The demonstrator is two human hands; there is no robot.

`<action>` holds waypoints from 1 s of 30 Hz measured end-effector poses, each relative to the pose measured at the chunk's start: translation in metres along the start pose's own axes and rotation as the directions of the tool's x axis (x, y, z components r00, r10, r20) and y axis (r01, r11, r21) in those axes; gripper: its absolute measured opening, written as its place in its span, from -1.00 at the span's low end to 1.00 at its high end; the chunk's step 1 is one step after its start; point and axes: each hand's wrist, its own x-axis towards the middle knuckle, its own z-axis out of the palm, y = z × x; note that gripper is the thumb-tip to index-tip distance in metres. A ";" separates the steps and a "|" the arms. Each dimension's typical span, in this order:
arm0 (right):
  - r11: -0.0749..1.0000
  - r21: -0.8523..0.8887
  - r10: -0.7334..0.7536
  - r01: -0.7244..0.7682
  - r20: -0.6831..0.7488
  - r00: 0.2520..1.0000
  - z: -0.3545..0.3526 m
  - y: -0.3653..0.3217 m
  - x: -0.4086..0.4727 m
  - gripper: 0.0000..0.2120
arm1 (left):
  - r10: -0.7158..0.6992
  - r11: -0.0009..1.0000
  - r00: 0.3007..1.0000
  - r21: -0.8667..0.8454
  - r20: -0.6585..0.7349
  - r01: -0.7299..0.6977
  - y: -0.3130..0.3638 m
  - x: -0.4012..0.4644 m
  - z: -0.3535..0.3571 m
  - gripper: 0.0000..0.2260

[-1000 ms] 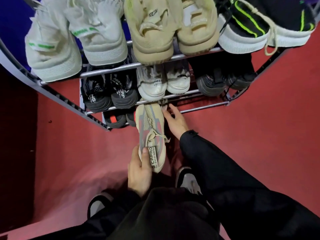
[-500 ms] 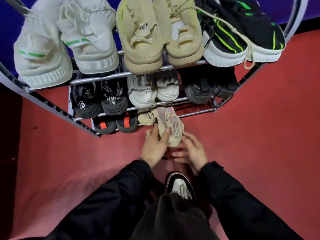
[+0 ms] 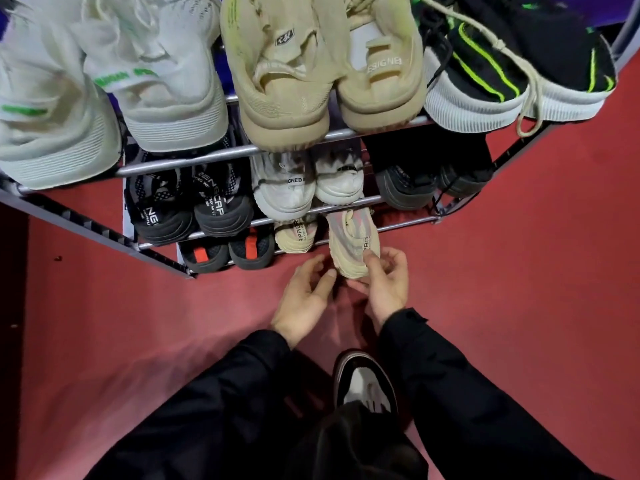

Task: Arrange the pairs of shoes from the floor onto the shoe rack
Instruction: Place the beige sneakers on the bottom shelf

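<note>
A beige and pink knit shoe (image 3: 351,237) lies toe-first on the lowest tier of the metal shoe rack (image 3: 221,155), with its heel sticking out over the front bar. Its mate (image 3: 296,235) sits just to its left on the same tier. My right hand (image 3: 388,285) grips the protruding heel, thumb on top and fingers underneath. My left hand (image 3: 303,299) hovers just left of that heel, fingers spread and holding nothing.
The top tier holds a white-green pair (image 3: 114,88), a tan pair (image 3: 322,74) and a black-green pair (image 3: 512,74). The middle tier has black, white and dark pairs. A black-orange pair (image 3: 227,251) sits lowest left. My own foot (image 3: 367,382) rests on the red floor.
The beige shoe has gone from the floor into the bottom tier beside its mate. My left hand let go of the heel, and my right hand took hold of it.
</note>
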 end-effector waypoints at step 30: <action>0.977 -0.213 -0.030 0.000 -0.136 0.990 0.054 0.031 0.071 -0.70 | -0.065 0.987 0.998 0.148 -0.015 0.067 -0.039 -0.025 -0.020 -0.76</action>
